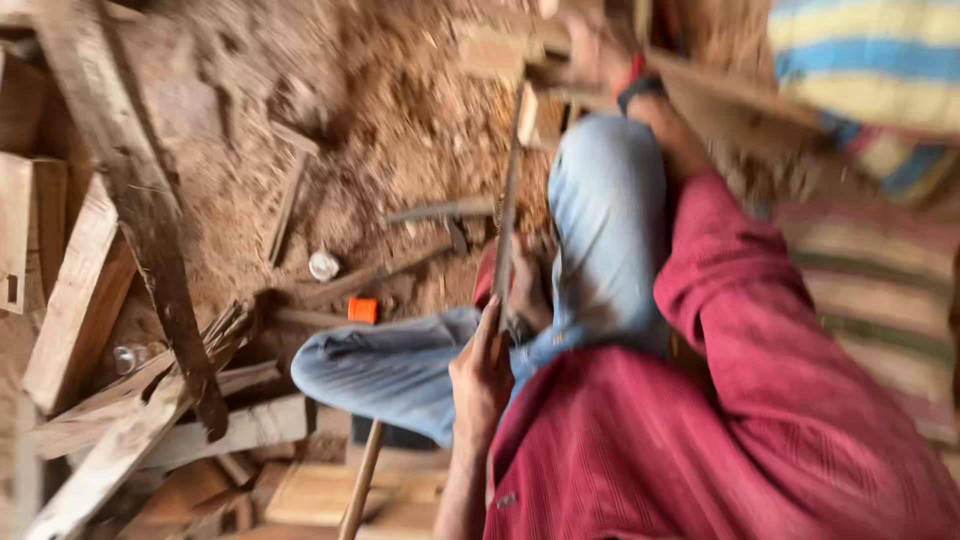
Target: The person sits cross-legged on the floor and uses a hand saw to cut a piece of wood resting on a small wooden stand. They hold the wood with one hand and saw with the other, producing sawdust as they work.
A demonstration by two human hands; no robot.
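Seated on the sawdust floor [380, 120], the person steadies a thin wooden strip [508, 215] upright, left hand [478, 380] fingers wrapped low on it, right hand [528, 290] just above, its grip blurred beyond telling; next likely calls for a firmer two-handed hold.
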